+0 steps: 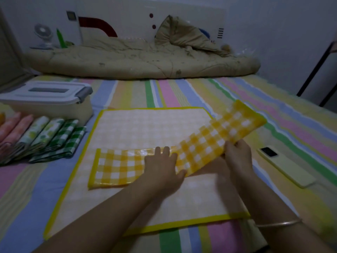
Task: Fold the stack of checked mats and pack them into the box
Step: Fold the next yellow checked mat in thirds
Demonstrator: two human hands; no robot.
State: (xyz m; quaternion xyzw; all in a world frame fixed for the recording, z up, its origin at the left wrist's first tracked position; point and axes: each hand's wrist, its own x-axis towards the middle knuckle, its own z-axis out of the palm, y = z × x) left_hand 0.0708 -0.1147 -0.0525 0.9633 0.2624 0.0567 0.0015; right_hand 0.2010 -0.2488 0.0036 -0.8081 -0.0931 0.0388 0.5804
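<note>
The glossy yellow checked mat (124, 165), a folded strip lying on a spread pale mat (151, 125) at near centre, could fold askew or spring open if the pressing palm slips (the lidded box (54, 111) sits far left); the left hand (162, 167) lies flat on its middle, fingers straight, while the right hand (237, 156) grips the raised right end

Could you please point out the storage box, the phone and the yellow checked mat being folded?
storage box (54, 111): head view, its cream front wall.
phone (287, 168): head view, middle of its pale back.
yellow checked mat (209, 141): head view, the lifted checked part.
</note>
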